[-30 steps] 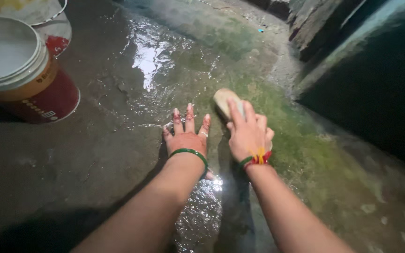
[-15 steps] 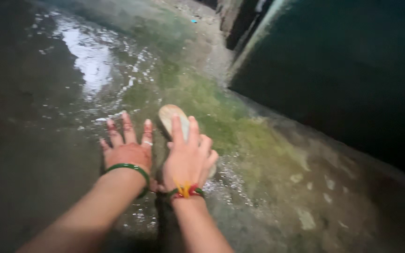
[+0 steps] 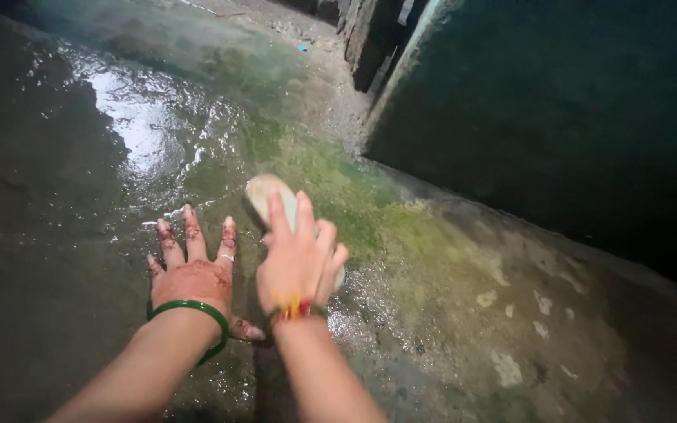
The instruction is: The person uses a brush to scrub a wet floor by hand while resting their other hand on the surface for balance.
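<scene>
Pale oval scrub brush on wet concrete floor, pressed under right hand, fingers wrapped over it. Green algae patch at 3 o'clock of brush. Left hand at 8 o'clock, flat, fingers spread, green bangle on wrist. Dark wall at 2 o'clock.

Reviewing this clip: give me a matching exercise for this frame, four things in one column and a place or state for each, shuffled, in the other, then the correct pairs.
Things:
1. left hand
2. right hand
3. pale oval scrubbing brush
4. green mossy patch on the concrete floor

States:
A. pressed on the floor under a hand
B. flat on the wet floor, fingers spread
C. beside the dark wall
D. gripping the brush from above

Pairs: 1-B, 2-D, 3-A, 4-C
</scene>
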